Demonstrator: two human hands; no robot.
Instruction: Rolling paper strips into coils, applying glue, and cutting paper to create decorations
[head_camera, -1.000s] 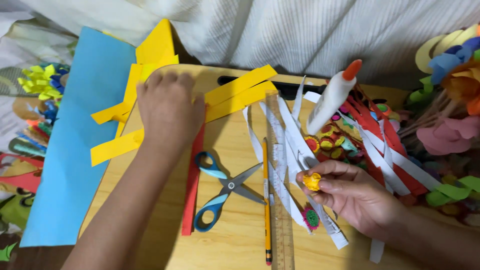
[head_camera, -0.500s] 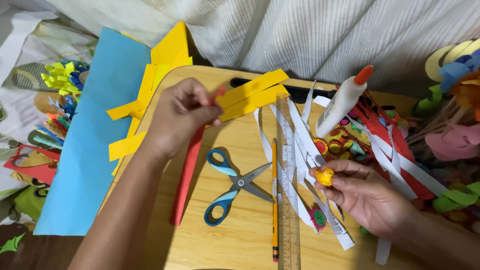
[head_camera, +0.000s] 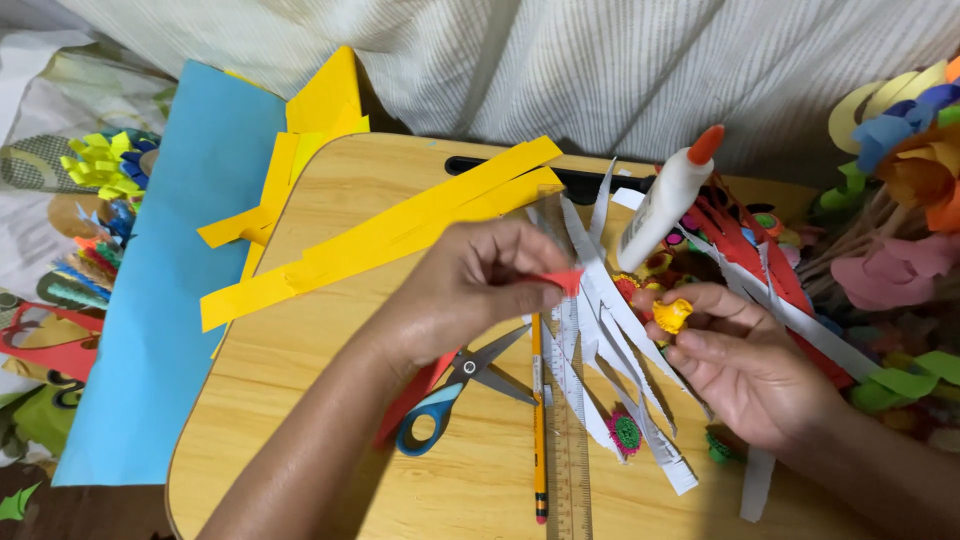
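Two hands apart: left hand (head_camera: 470, 290) pinches red strip (head_camera: 563, 279); right hand (head_camera: 745, 365) pinches yellow roll (head_camera: 672, 315).

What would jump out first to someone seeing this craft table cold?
Probably the two hands at the middle: the left hand pinches the end of a red paper strip, and the right hand holds a small yellow paper roll. Long yellow paper strips fan across the wooden table behind them. A white glue bottle with an orange cap leans at upper right, and blue-handled scissors lie under the left wrist.
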